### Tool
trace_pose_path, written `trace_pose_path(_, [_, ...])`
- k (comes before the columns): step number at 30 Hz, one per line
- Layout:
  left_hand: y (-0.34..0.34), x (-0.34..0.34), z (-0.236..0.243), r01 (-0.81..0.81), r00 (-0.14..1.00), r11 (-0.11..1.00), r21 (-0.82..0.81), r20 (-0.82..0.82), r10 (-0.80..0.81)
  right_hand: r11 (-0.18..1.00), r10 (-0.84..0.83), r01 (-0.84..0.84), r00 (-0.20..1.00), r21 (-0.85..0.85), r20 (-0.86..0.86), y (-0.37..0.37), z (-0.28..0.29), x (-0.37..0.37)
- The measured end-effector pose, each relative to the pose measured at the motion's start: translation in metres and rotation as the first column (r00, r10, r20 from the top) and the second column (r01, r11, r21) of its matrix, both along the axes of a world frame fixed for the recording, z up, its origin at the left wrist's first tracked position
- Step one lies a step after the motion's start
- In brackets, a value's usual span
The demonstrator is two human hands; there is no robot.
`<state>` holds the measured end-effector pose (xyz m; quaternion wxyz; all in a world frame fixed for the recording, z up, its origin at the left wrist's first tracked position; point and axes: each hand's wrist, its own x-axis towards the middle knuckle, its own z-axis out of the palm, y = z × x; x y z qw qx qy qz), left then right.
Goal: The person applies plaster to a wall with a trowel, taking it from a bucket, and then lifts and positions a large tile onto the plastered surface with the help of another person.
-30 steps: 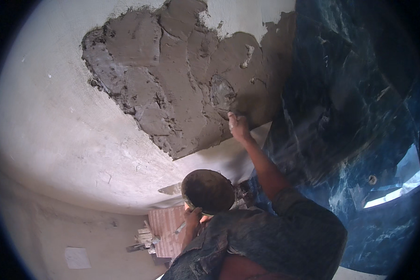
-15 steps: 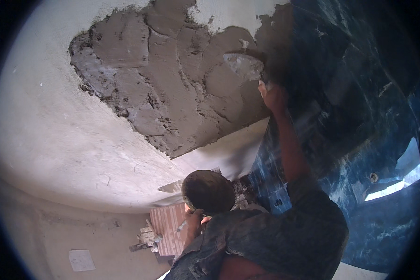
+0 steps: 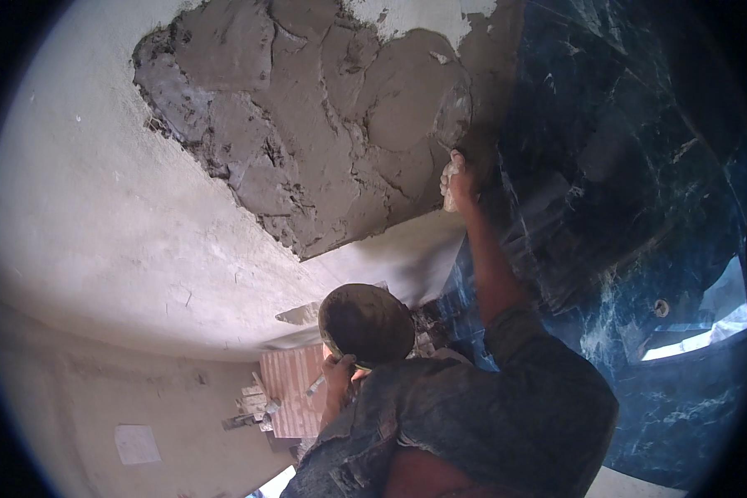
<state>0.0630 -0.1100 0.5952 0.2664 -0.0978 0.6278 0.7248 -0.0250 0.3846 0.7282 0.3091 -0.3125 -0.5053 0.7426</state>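
Observation:
My right hand is closed round the handle of a trowel, arm stretched up and forward. The trowel's pale, smeared blade lies against a wide patch of wet grey-brown mortar on the white wall, close to the patch's right side. Lower down, my left hand grips the rim of a round dark bucket, held in front of my chest with its mouth facing up. What lies in the bucket is too dark to make out.
Blue-black marbled panelling borders the mortar on the right, with a small round fitting. Below left are a reddish ribbed block and a jumble of small items. A white sheet lies farther left.
My right hand has shifted left and slightly down, and the trowel blade has turned from crosswise to more upright. The bucket stays in my left hand. The whole view has shifted a little.

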Motion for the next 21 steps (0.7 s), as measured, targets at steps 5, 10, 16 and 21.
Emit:
trace_pose_path(5, [0.013,-0.003,0.016,0.005,1.0,0.998,-0.059,-0.014,-0.005,0.913,0.267,-0.313,0.944,-0.262,-0.195,0.005,-0.025,0.021])
trace_pose_path(10, [0.004,-0.005,-0.021,-0.005,1.0,1.0,0.006,-0.008,0.005,0.924,0.226,-0.274,0.954,-0.266,-0.199,-0.066,-0.012,0.044])
trace_pose_path(16, [-0.005,-0.007,-0.03,0.09,0.996,0.996,-0.011,0.027,-0.089,0.813,0.58,-0.583,0.811,-0.014,-0.082,-0.115,-0.045,0.092])
trace_pose_path(21, [0.002,-0.004,-0.017,0.071,0.997,0.997,-0.002,0.003,-0.071,0.503,0.73,-0.797,0.599,0.334,0.329,-0.145,-0.084,0.143])
